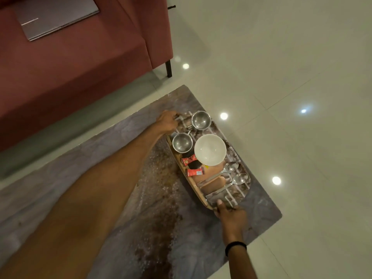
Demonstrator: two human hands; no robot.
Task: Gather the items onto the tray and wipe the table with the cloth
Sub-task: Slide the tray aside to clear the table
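Note:
A wooden-rimmed tray (237,158) with a printed surface lies near the far right corner of the marble table (261,214). On it stand two steel cups (182,142) (200,120) and a white bowl (210,149). Two red snack packets (195,171), two steel spoons (231,182) and a tan item also lie on it. My left hand (168,120) grips the tray's far end. My right hand (229,213) grips its near end, thumb on the rim. No cloth is in view.
A dark red sofa (70,73) stands beyond the table with a closed grey laptop (54,17) on its seat. Its black leg (168,68) is near the table's far corner. Glossy pale floor tiles (291,67) surround the table on the right.

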